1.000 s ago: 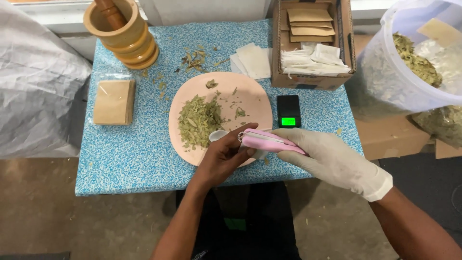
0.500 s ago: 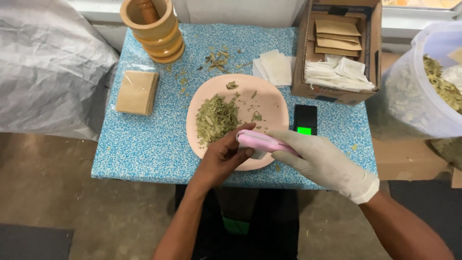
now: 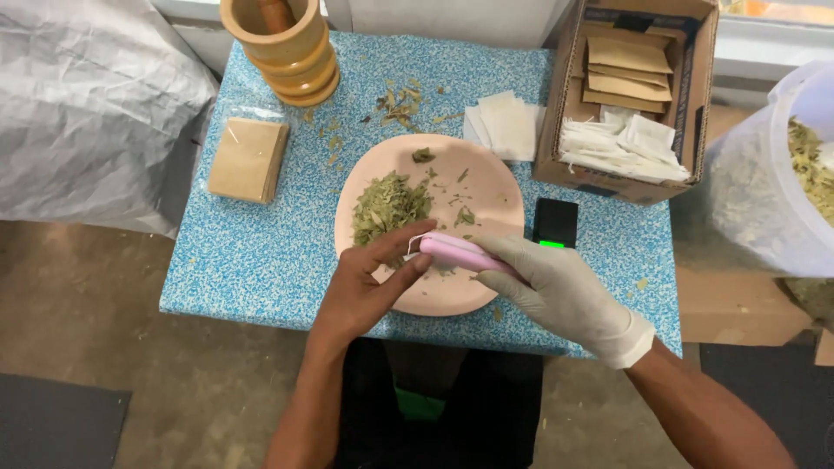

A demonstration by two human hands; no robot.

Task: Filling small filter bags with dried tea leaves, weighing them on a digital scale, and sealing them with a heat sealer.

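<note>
My right hand (image 3: 560, 291), in a pale glove, grips a long pink tool (image 3: 460, 253) held level over the front of a pink plate (image 3: 495, 195). My bare left hand (image 3: 369, 282) pinches a small white bag (image 3: 420, 242) at the tool's left tip. A heap of dried green leaves (image 3: 388, 205) lies on the left half of the plate. Loose leaf bits are scattered over the rest of the plate.
On the blue speckled table (image 3: 261, 260) stand a wooden mortar with pestle (image 3: 282, 43), a brown packet (image 3: 248, 160), white bags (image 3: 508, 124), a small black scale (image 3: 555, 223) and a cardboard box (image 3: 630, 91) of bags. A plastic bag of leaves (image 3: 782, 174) sits at right.
The view has shifted, so the table sits further right in frame. Both hands stay together at the plate's front edge with the pink tool and white bag.
</note>
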